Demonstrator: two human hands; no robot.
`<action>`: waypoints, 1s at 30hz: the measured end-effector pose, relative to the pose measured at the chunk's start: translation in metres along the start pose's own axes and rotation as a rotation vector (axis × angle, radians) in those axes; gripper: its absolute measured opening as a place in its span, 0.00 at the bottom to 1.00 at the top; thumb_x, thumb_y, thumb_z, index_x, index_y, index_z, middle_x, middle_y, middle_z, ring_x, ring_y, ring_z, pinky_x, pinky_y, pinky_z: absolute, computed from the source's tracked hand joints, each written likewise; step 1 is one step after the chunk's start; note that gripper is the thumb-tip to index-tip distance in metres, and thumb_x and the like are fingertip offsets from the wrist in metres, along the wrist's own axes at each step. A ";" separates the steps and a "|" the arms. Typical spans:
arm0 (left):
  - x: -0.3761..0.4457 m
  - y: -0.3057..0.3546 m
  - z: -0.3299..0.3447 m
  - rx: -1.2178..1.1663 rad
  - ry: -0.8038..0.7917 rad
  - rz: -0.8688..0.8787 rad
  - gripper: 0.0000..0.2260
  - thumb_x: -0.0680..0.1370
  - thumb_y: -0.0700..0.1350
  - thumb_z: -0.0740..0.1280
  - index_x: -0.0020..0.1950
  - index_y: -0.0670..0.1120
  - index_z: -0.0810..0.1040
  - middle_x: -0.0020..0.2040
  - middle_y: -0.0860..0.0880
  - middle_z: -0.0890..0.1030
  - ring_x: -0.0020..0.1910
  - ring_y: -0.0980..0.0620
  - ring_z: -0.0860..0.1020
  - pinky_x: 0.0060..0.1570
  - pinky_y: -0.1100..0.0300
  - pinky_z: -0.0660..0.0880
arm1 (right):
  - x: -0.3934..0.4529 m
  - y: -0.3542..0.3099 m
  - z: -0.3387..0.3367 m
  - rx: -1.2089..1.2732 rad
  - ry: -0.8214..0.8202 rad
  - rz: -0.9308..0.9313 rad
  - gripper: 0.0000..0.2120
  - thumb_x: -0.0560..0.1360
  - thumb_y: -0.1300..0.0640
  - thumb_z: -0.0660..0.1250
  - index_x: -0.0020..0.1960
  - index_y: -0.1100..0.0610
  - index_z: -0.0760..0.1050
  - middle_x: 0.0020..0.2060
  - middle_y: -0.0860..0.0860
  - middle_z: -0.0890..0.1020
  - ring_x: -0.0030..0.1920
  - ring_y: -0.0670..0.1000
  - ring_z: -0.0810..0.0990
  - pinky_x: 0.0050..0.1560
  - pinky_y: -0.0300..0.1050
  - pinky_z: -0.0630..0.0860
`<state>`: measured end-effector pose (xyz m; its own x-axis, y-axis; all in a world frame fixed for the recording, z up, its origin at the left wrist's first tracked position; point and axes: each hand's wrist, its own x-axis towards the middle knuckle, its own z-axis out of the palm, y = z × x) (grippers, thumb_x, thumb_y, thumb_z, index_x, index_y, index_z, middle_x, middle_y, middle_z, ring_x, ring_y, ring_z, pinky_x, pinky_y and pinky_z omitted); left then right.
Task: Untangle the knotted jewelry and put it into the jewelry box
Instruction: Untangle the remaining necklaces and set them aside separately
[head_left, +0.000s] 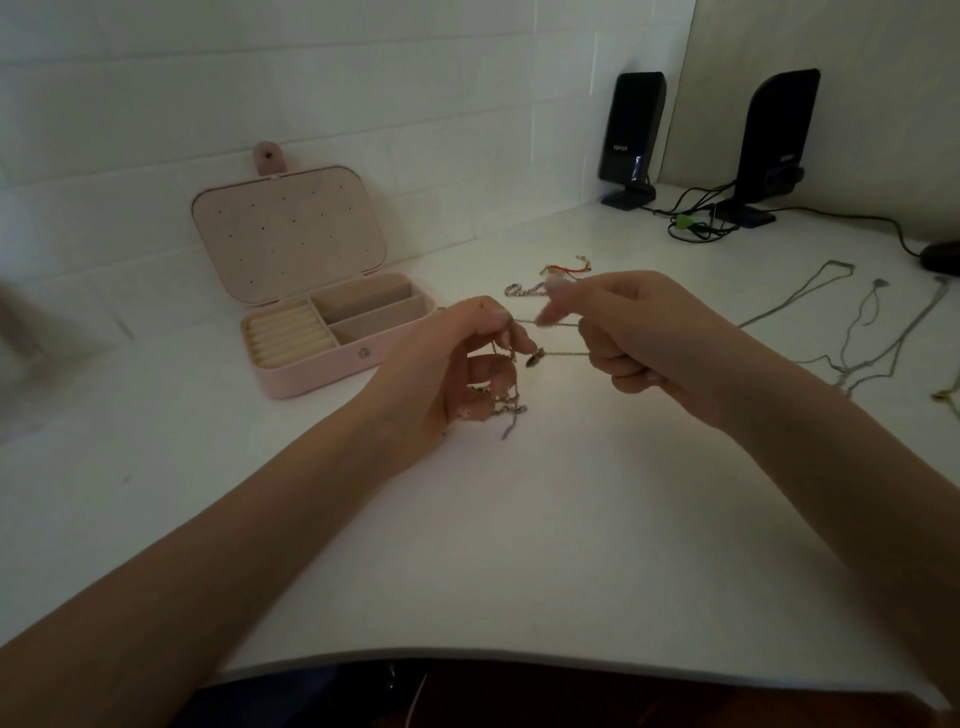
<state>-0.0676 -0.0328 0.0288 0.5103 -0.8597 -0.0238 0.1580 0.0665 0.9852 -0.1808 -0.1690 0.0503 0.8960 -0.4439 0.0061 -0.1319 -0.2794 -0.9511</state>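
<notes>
**Two hands pulled a knotted chain taut above the desk**

Both hands were raised just above the white desk (545, 519), near its middle. The left hand (457, 364) had its grip closed on the tangled chain (511, 387): thumb and forefinger pinched one strand at the top, while the lower fingers curled under a loose clump of links that hung down beside the palm, one short end dangling toward the desk. The right hand (634, 332) had its grip closed too, its fingers folded around two strands that ran almost level across the gap to the left hand. A small dark charm (535, 358) sat on the lower strand, close to the left fingertips. The forefinger of the right hand was blurred, so its exact hold could not be made out.

The pink jewelry box (311, 312) lay open on the desk to the left of the hands, well apart from them, its lid leaning back against the white tiled wall (363, 104). Its ring rolls and its divided compartments showed no jewelry inside.

Just beyond the hands lay a short silver chain (522, 290) and a red cord bracelet (569, 267). Several long thin necklaces (857, 332) were spread over the desk at the right. Two black speakers (631, 135) with their cables stood at the far right corner.
</notes>
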 end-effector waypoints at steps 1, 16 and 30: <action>0.000 0.000 -0.001 -0.039 -0.012 -0.007 0.08 0.76 0.42 0.60 0.36 0.45 0.68 0.35 0.51 0.76 0.24 0.56 0.67 0.20 0.69 0.58 | -0.001 0.000 0.001 -0.064 0.003 -0.017 0.18 0.77 0.43 0.62 0.39 0.56 0.78 0.22 0.45 0.62 0.23 0.45 0.58 0.24 0.37 0.56; -0.002 -0.002 0.002 0.098 -0.157 -0.017 0.05 0.72 0.47 0.68 0.39 0.50 0.83 0.29 0.51 0.63 0.21 0.59 0.58 0.19 0.69 0.52 | -0.004 -0.003 -0.001 0.580 -0.251 0.103 0.11 0.71 0.48 0.66 0.47 0.49 0.83 0.21 0.45 0.54 0.24 0.45 0.48 0.23 0.35 0.48; 0.004 -0.004 -0.011 0.281 0.480 0.255 0.14 0.79 0.34 0.58 0.44 0.47 0.81 0.36 0.50 0.78 0.30 0.56 0.78 0.24 0.66 0.70 | 0.006 0.002 -0.017 0.639 0.023 0.141 0.11 0.74 0.57 0.57 0.33 0.55 0.68 0.23 0.47 0.55 0.26 0.46 0.51 0.28 0.38 0.50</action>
<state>-0.0568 -0.0306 0.0233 0.8368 -0.5061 0.2090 -0.2149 0.0475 0.9755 -0.1830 -0.1866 0.0532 0.8784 -0.4593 -0.1322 0.0369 0.3409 -0.9394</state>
